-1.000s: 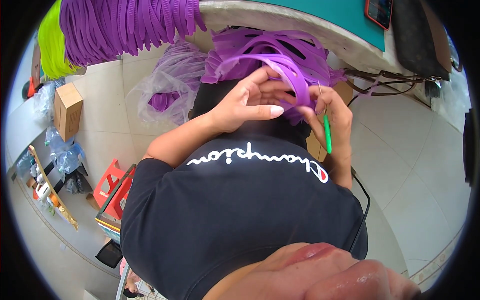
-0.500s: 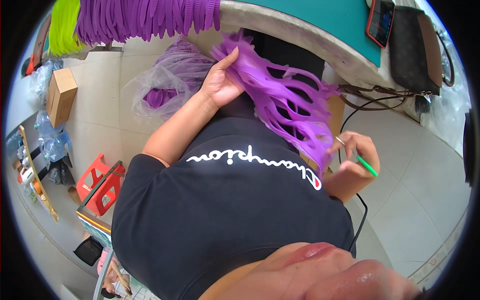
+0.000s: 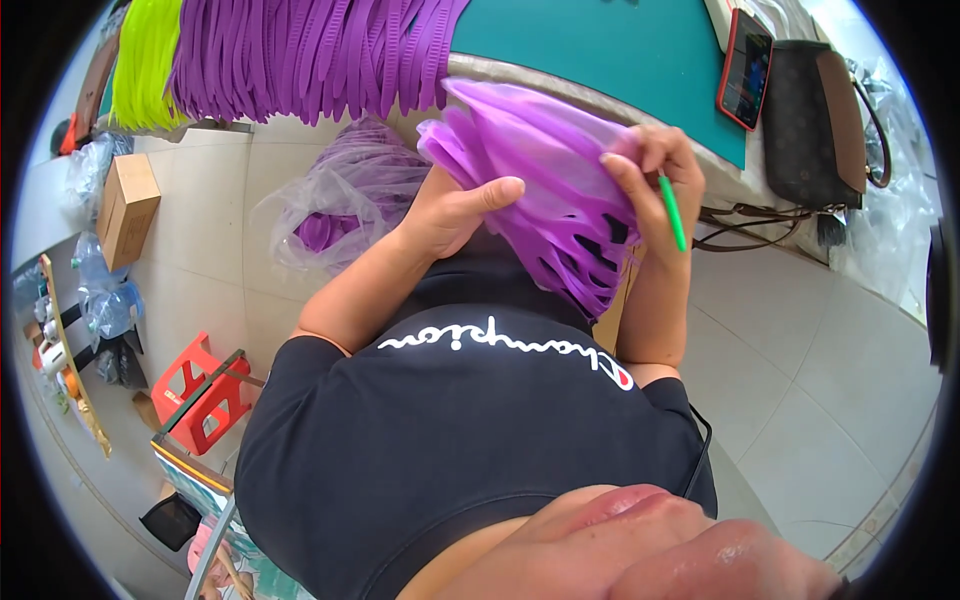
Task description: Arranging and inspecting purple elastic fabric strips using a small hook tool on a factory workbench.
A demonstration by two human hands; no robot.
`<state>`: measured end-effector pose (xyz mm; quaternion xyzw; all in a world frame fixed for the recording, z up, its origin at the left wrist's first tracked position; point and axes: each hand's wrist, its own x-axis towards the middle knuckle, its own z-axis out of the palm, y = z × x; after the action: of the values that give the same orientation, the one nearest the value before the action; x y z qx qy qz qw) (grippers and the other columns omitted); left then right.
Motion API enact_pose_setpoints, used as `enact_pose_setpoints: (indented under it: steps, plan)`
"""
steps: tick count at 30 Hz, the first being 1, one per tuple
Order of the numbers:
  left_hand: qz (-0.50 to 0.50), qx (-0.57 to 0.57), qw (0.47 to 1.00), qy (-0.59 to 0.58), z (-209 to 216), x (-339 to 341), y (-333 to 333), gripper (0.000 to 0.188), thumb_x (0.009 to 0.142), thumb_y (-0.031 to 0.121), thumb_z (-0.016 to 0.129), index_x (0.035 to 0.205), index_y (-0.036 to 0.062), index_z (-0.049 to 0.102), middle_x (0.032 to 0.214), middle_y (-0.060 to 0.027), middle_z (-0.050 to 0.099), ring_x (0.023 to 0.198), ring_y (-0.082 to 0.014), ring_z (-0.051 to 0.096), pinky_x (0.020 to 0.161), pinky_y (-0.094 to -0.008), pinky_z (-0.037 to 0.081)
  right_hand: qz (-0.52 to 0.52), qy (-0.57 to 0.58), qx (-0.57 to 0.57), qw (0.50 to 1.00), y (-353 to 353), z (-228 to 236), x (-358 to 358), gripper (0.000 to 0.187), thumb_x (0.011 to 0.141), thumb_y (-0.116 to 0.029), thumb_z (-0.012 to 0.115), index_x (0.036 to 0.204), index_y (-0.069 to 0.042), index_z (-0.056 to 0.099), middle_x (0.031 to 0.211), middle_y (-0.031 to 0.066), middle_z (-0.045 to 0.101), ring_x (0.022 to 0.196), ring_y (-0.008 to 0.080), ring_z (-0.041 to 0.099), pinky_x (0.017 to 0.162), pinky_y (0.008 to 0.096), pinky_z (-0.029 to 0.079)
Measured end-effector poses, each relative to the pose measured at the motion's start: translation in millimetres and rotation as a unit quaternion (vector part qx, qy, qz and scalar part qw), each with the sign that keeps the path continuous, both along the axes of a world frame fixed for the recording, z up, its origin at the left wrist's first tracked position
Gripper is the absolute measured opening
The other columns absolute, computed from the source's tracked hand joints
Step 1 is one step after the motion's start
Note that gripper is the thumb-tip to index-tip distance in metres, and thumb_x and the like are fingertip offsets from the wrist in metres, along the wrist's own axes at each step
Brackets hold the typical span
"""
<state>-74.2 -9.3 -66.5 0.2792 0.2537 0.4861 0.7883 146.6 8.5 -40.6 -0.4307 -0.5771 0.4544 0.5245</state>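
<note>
A thin, translucent purple rubbery sheet (image 3: 545,150), cut through with long slits, is stretched between my hands in front of my lap. My left hand (image 3: 455,215) grips its left side, thumb laid on top and the other fingers hidden behind. At the sheet's right edge, my right hand (image 3: 660,170) is closed, thumb and fingers pinching near the edge. A slim green-handled tool (image 3: 672,212) is also in that hand, its handle sticking out toward me; its tip is hidden. Purple ribbed straps (image 3: 320,55) hang in a dense row over the table edge, just beyond my left hand.
Lime-green straps (image 3: 145,65) hang beside the purple ones. The green-topped table (image 3: 570,45) carries a red-edged phone (image 3: 745,70) and a dark handbag (image 3: 810,120). A clear bag of purple pieces (image 3: 345,200) is on the floor. A red stool (image 3: 205,400) and cardboard box (image 3: 128,210) stand left.
My right hand has moved up and inward to the sheet's upper right edge, carrying the green tool. The sheet has been lifted and gathered, and my left hand is slightly lower.
</note>
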Motion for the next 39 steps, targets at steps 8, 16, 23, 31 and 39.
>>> enact_pose_setpoints:
  steps: [8, 16, 23, 31, 39]
  plan:
    - [0.024, -0.061, 0.998, -0.003, -3.2, 3.5, 12.5, 0.025, 0.085, 0.012, 0.069, 0.108, 0.0038, 0.064, 0.107, -0.0055, 0.064, 0.103, -0.0156, 0.058, 0.091, -0.0326, 0.044, 0.067, -0.062, -0.026, 0.996, -9.9, 14.8, 2.4, 0.028, 0.077, 0.009, 0.069, 0.086, -0.006, 0.047, 0.096, 0.0119, 0.062, 0.091, 0.0161, 0.057, 0.082, 0.0280, 0.043]
    - [0.054, -0.070, 0.994, 0.068, 12.5, 25.2, 23.1, 0.030, 0.086, 0.003, 0.066, 0.115, 0.0012, 0.057, 0.108, -0.0071, 0.064, 0.099, -0.0159, 0.061, 0.089, -0.0306, 0.048, -0.018, -0.129, 0.105, 0.986, 4.7, 14.1, -14.3, 0.036, 0.094, -0.022, 0.056, 0.121, 0.002, 0.056, 0.102, 0.0143, 0.063, 0.094, 0.0218, 0.060, 0.083, 0.0310, 0.046]
    - [0.036, -0.027, 0.991, 0.122, 17.5, 25.7, 24.8, 0.032, 0.086, 0.000, 0.065, 0.116, 0.0018, 0.055, 0.109, -0.0082, 0.062, 0.100, -0.0177, 0.061, 0.089, -0.0311, 0.048, 0.004, 0.077, -0.004, 0.997, -5.5, 7.4, -27.2, 0.017, 0.095, -0.012, 0.055, 0.104, 0.002, 0.056, 0.089, 0.0125, 0.060, 0.082, 0.0172, 0.058, 0.077, 0.0291, 0.047]
    - [0.083, -0.051, 0.984, 0.149, 12.9, 29.4, 22.4, 0.021, 0.086, 0.000, 0.065, 0.106, 0.0025, 0.059, 0.099, -0.0048, 0.064, 0.089, -0.0126, 0.062, 0.079, -0.0265, 0.050, -0.019, 0.088, -0.066, 0.994, -1.6, -1.9, -30.6, 0.010, 0.094, -0.008, 0.057, 0.095, 0.000, 0.053, 0.098, 0.0149, 0.062, 0.088, 0.0172, 0.060, 0.081, 0.0294, 0.049]
    - [0.076, -0.072, 0.990, 0.095, 21.3, 32.3, 24.4, 0.023, 0.086, 0.002, 0.066, 0.108, 0.0009, 0.059, 0.100, -0.0074, 0.065, 0.090, -0.0145, 0.063, 0.079, -0.0280, 0.052, -0.053, 0.109, -0.053, 0.991, 0.6, -9.3, -34.7, 0.011, 0.094, -0.010, 0.058, 0.096, 0.000, 0.054, 0.098, 0.0144, 0.063, 0.090, 0.0182, 0.062, 0.079, 0.0285, 0.051]
